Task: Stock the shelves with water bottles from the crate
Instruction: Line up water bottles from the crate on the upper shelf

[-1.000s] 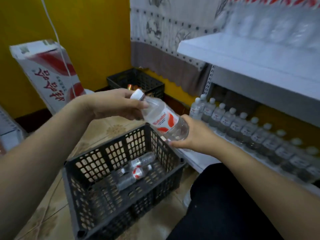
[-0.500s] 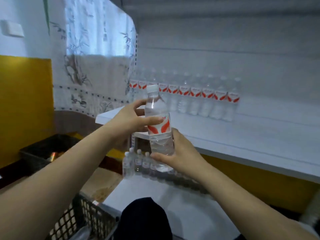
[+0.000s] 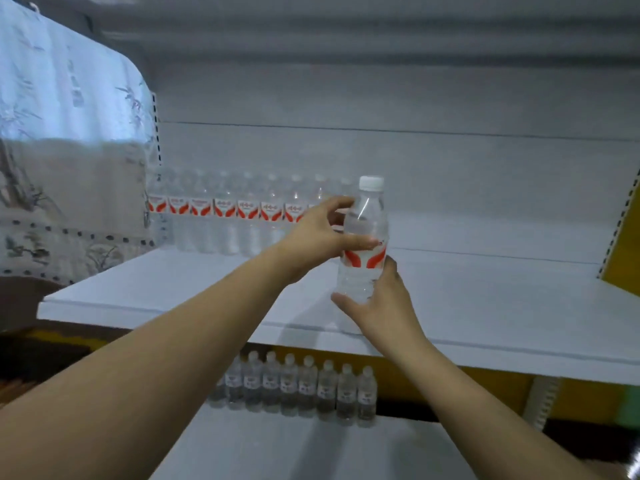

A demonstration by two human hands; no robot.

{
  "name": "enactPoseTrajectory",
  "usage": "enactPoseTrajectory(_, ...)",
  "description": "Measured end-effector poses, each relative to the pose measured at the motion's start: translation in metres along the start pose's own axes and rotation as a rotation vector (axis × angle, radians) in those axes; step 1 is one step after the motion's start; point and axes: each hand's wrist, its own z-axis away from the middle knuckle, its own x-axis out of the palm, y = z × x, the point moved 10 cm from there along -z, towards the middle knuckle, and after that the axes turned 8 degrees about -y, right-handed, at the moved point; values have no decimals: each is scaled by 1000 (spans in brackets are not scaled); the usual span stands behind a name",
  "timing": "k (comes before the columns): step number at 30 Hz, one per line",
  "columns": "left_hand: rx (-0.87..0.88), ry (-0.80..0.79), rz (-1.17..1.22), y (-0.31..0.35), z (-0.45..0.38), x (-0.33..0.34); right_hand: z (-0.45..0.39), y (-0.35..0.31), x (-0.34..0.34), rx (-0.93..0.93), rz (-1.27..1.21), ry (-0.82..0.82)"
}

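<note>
Hidden: base of the clear plastic white-capped water bottle (image 3: 365, 233) is lying behind the right hand (image 3: 379, 306), fingers curling round it.
Left hand (image 3: 317, 237): fingers pinching the red-and-white label.
Blurred: back row of bottles (image 3: 225, 213) on the white shelf (image 3: 502, 306).

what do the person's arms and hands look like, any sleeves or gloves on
Both forearms are bare as far as the picture shows, with no sleeves in view. The left hand and right hand wear no gloves, and no rings, watch or bracelet can be seen.
</note>
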Motion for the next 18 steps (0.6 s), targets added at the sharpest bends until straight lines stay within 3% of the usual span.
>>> enactPoseTrajectory(5,-4,-76,-41,-35,-76,32,-50,60,-21,81,-19,82)
enactPoseTrajectory(13,135,-239,-574,-27,-191,62,-140,130,-32,150,-60,116)
enactPoseTrajectory(18,240,-154,-1081,-26,-246,62,-183,157,-27,244,-35,117)
